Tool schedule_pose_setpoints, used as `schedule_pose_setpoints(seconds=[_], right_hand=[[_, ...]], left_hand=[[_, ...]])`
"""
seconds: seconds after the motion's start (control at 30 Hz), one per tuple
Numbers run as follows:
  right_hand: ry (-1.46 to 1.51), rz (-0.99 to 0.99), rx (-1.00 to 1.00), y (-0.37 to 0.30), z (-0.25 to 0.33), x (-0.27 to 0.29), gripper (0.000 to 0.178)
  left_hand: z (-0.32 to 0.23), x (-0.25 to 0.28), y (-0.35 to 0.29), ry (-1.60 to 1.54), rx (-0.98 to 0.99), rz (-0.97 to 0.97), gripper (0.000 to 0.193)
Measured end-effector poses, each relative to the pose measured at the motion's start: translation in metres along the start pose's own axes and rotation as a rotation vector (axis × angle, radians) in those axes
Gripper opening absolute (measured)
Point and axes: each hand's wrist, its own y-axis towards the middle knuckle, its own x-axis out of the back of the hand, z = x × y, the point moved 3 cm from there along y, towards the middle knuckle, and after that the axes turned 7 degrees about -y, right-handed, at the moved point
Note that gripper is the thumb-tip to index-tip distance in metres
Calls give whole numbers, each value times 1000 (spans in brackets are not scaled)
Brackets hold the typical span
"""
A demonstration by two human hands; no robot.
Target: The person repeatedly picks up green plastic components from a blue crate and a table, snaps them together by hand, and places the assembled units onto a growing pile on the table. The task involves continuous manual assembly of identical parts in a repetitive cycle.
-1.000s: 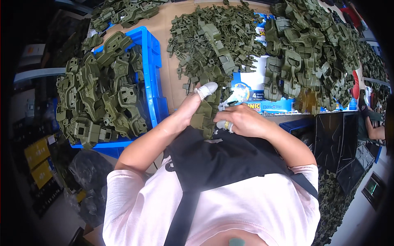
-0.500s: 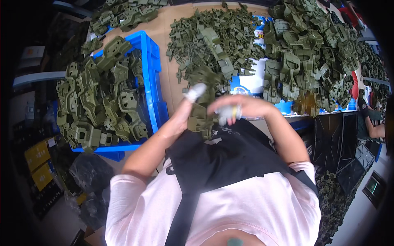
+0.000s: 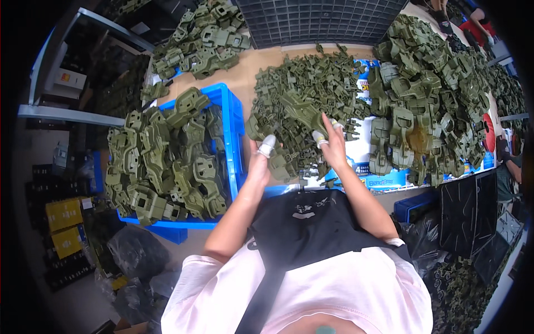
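My left hand (image 3: 260, 162), with a white cover on the thumb, is closed on an olive-green molded plastic part (image 3: 282, 162) at the near edge of the pile; its other fingers are mostly hidden. My right hand (image 3: 335, 146) has its fingers stretched out and the thumb apart, also with white fingertip covers. It is beside the lower right end of a long olive-green part (image 3: 302, 109) lying on the pile of small green parts (image 3: 289, 80). Whether the right fingertips touch that long part, I cannot tell.
A blue crate (image 3: 232, 119) full of larger green parts stands at left. Another heap of big green parts (image 3: 428, 100) covers the right side over printed sheeting. A black grid panel (image 3: 328, 22) is at the far side, and more green parts (image 3: 203, 42) lie far left. Another person's arm shows far right.
The view has tilted up, bringing the black grid panel into sight. My right hand has gone from near my apron out to the pile. My left hand keeps a green part.
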Motion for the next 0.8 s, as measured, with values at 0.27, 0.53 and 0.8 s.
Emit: schedule_pose_setpoints(seconds=[0.27,0.53,0.8], right_hand=[[460,239,-20,-56,59,31,64],[164,334,37,-70,85,46,68],[1452,670,-493,-82,55,22,70]], left_hand=[[-12,-54,-27,99,-239,202,78],[-19,-53,-32,98,-277,178,82],[-26,-53,-41,-61,-275,246,69]])
